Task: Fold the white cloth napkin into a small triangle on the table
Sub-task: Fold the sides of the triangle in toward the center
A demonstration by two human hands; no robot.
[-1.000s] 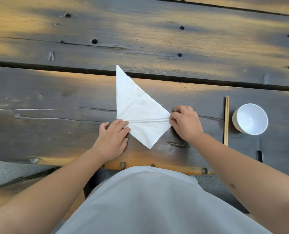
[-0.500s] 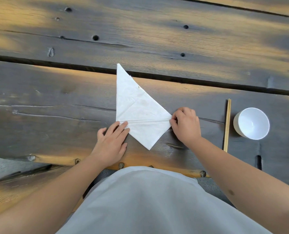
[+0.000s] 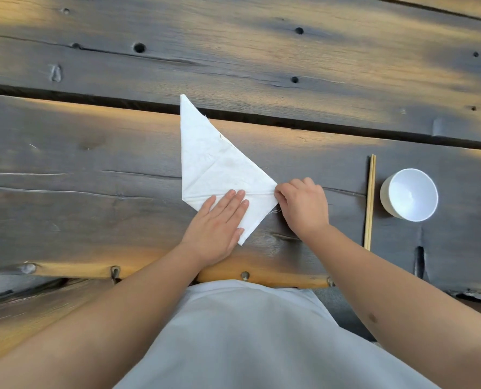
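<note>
Your left hand [image 3: 215, 226] lies flat on the lower part of the napkin [image 3: 211, 164], fingers straight and close together. The white napkin sits in the middle of the frame on the dark wooden table [image 3: 65, 164] (its long tip points up to the gap between the boards). Your right hand [image 3: 303, 206] pinches the napkin's right corner with curled fingers. Farther right lie chopsticks [image 3: 370, 200], then a white bowl [image 3: 409, 194].

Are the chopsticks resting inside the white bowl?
No. The chopsticks lie flat on the table just left of the bowl, outside it.
</note>
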